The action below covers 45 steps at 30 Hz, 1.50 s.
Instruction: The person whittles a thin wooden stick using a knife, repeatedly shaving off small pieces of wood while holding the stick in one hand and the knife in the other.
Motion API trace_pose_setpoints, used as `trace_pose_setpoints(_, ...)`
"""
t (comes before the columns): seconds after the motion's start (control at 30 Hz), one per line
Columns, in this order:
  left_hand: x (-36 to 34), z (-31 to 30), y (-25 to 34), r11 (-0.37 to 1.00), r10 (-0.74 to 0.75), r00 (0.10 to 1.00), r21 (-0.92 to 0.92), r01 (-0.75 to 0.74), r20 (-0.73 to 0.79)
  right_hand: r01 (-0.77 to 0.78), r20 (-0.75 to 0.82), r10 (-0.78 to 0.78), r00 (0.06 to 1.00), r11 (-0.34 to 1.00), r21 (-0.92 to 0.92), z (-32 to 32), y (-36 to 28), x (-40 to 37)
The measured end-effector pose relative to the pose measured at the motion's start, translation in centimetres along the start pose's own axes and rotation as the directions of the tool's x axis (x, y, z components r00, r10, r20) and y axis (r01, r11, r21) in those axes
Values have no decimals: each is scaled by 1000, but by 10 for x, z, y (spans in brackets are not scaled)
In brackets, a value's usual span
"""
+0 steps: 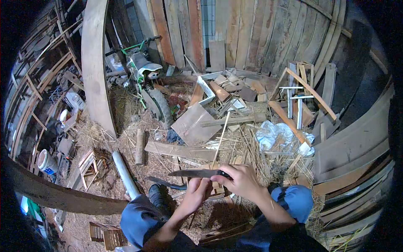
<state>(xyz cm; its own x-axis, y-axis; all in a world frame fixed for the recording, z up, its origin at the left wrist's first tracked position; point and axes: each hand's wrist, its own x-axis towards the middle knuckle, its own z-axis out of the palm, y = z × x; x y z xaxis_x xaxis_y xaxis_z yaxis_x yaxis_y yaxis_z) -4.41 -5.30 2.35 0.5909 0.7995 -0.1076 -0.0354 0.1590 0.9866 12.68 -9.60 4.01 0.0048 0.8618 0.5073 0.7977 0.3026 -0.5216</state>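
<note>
A knife [194, 173] with a dark blade lies level in front of me, its tip toward the left. My right hand [237, 179] is closed around its black handle. Just below the blade is my left hand [197, 192], its fingers curled together near the knife's edge; what it pinches, if anything, is too small to make out. Under the blade, a dark curved tool [168, 183] rests on the straw-covered ground by my boot [158, 196].
A small motorbike [147, 80] stands at the back left. Scrap boards [195, 124] and a white plastic sheet [275, 135] lie ahead. A pale pipe [125, 174] is at the left, a wooden beam [71, 197] at the lower left, and stacked panels [352, 151] at the right.
</note>
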Motion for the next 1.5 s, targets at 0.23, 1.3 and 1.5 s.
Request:
trace_pose_setpoints(0.23,-7,0,10,996,26,999,90,-23,-26,77,-29,-75,997,996,54,1,6,-2)
trace_pose_setpoints(1.3,-8,-8,1,988,130,990,77,-135,61,26,-53,-31,998,995,-94,-8,0,6)
trace_pose_setpoints(1.5,-13,-17,0,981,135,987,128,-146,92,47,-78,-55,995,993,-105,-12,12,6)
